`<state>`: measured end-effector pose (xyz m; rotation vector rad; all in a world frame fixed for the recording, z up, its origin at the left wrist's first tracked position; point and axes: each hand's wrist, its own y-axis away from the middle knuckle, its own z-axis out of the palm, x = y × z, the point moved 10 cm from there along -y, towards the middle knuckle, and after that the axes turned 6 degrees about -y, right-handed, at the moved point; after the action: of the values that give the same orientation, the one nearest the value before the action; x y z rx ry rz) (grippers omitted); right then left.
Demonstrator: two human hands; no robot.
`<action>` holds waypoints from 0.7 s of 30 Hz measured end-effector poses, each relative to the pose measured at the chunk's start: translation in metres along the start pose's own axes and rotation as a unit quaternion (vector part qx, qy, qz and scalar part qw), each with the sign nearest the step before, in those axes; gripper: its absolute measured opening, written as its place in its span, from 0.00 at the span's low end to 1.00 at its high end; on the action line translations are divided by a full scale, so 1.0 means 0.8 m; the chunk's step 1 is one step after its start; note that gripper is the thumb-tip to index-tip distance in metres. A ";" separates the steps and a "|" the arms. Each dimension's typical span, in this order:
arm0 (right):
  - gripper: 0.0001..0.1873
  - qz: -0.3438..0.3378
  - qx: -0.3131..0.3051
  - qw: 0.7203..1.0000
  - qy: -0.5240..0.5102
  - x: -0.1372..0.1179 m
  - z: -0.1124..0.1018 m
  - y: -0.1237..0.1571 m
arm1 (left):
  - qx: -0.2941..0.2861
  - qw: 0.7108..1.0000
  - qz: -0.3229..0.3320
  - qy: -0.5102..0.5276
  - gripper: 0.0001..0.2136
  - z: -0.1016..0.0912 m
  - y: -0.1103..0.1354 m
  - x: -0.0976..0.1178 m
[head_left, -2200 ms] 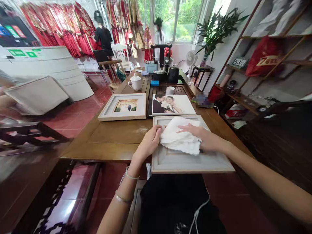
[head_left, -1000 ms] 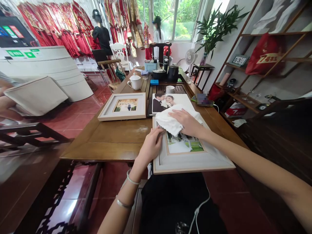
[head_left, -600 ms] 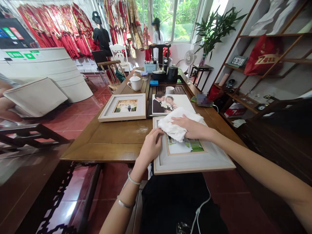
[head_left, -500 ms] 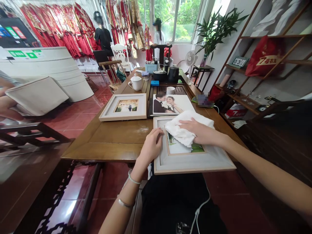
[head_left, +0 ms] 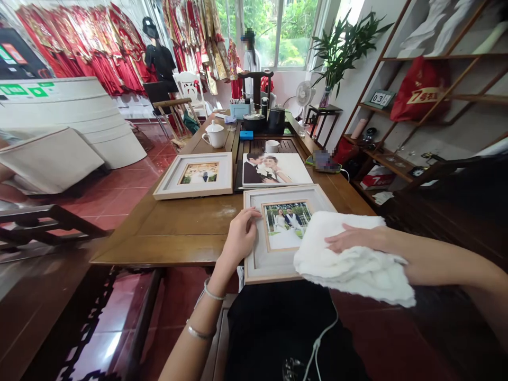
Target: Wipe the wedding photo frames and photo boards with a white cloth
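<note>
A picture frame (head_left: pixel 273 269) with a pale wide border lies at the table's near edge, partly overhanging it. Inside it is a photo (head_left: pixel 282 236) of two people in wedding dress on grass. My left hand (head_left: pixel 240 236) grips the frame's left side, thumb and fingers bent over its edge. Pressed under my right hand (head_left: pixel 359 238) is a bunched white cloth (head_left: pixel 337 270), which covers the frame's right part and hangs past its corner. The fingers of this hand lie over the cloth, partly sunk in its folds.
Behind lie a second framed photo (head_left: pixel 228 188) and a flat wedding print (head_left: pixel 304 172) on the wooden table (head_left: pixel 190 225). Further back stand a lidded white cup (head_left: pixel 215 135), a small white cup (head_left: pixel 272 146) and a black kettle (head_left: pixel 276 120). A phone (head_left: pixel 325 161) with a cable sits right.
My right hand has slid the cloth right and toward me, from the photo's upper part to the frame's lower right, uncovering the couple. My left hand keeps its hold on the frame.
</note>
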<state>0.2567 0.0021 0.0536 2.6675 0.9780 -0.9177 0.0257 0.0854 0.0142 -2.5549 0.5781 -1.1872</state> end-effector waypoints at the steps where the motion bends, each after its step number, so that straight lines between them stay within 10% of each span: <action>1: 0.23 0.000 -0.012 1.000 0.011 0.005 0.001 -0.001 | -0.016 1.000 0.004 -0.013 0.15 0.004 0.000 0.001; 14: 0.26 -0.002 0.144 0.966 0.214 0.085 -0.058 -0.114 | -0.103 0.989 0.037 -0.098 0.22 0.025 0.001 0.001; 21: 0.34 -0.005 0.071 0.980 0.185 0.096 -0.035 -0.124 | -0.074 0.993 0.009 -0.092 0.23 0.020 -0.002 0.000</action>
<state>0.2538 0.1293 0.0364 3.0282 1.0275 -0.5172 0.0381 0.0878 0.0048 -2.7376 0.6661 -0.9211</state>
